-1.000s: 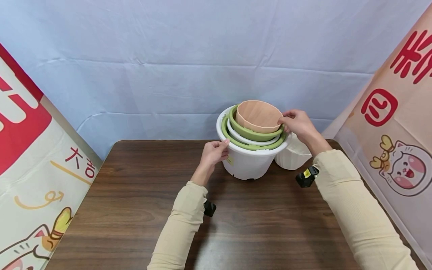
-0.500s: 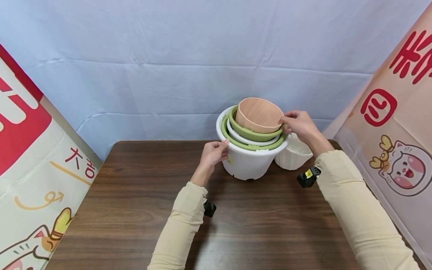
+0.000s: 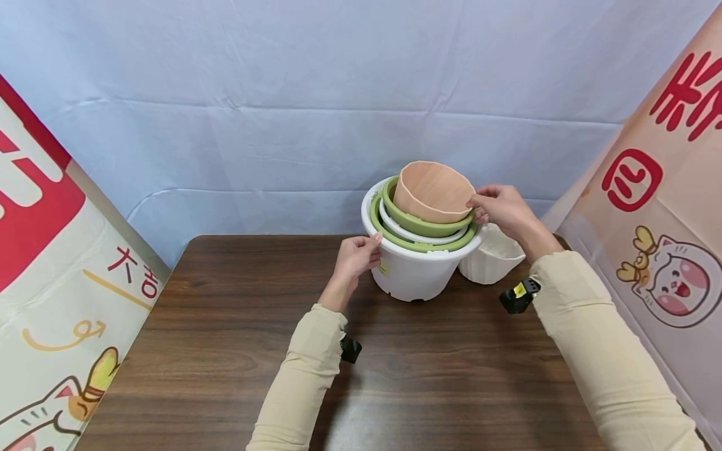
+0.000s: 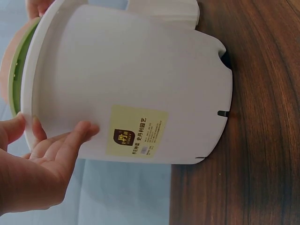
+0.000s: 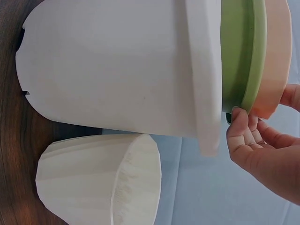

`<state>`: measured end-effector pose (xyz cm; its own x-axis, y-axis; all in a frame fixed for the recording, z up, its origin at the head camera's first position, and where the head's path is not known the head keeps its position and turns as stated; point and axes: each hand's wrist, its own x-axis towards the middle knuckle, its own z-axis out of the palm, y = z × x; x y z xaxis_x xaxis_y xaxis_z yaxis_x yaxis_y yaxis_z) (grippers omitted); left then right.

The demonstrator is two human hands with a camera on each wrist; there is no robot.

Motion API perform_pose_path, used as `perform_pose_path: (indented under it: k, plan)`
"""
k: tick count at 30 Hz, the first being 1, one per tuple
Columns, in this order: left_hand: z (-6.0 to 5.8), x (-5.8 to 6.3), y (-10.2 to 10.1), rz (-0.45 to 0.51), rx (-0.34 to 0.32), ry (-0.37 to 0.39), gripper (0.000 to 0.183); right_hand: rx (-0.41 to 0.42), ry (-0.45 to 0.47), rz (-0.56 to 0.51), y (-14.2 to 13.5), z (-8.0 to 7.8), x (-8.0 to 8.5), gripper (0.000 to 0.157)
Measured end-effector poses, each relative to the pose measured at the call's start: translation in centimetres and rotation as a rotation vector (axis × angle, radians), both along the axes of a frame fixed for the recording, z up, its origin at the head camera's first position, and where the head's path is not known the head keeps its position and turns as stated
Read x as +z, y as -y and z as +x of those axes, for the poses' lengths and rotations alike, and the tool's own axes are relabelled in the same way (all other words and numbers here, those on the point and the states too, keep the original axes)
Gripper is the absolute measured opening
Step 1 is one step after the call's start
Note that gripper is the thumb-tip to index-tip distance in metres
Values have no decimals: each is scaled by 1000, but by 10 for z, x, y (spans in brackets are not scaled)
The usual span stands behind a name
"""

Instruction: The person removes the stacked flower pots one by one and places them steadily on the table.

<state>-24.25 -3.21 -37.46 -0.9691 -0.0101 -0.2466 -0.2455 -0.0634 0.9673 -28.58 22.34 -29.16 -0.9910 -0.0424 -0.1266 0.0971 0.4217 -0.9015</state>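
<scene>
Peach pot (image 3: pixel 434 188), one, with a faceted rim: sat topmost in the nest, mouth up, inside the upper green pot (image 3: pixel 423 228), part of its wall standing above the green rim. Its right edge lay between the fingers of the right hand (image 3: pixel 499 203), which pinched the rim there; in the right wrist view one fingertip of that hand reached lower, to the edge of the green rim.

Large white pot (image 3: pixel 414 275), one, notched at the base: stood upright on the tabletop (image 3: pixel 271 313) as outermost of the nest. The left hand (image 3: pixel 356 255) pinched its rim at the left, thumb at the lip, other fingers extended below it beside the yellow label (image 4: pixel 138 132), well apart from the peach pot.

Inner white pot (image 3: pixel 417 238), one, and lower green pot (image 3: pixel 406 243), one: showed as rims only, nested between the upper green pot and the large white pot.

Cream pot (image 3: pixel 487 263), one, pleated wall: stood on the tabletop just beside the large white pot, below the right hand.

Sleeves (image 3: pixel 304 363), cream, one pair: covered both forearms, a black device (image 3: pixel 350 349) at each wrist.

Pale blue cloth (image 3: pixel 282 138), creased: hung behind the tabletop.
</scene>
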Motion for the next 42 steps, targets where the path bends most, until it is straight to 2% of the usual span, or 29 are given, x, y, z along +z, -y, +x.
perform_pose_path:
  k: [6, 27, 42]
  plan:
    - [0, 0, 0, 1, 0, 1, 34, 4, -1, -19, -1, 0, 1, 47]
    - [-1, 1, 0, 11, 17, -8, 33, 6, 6, -200, -7, 4, 6, 35]
    - [1, 0, -2, 16, 28, -12, 32, 8, 46, -291, -10, 8, 8, 36]
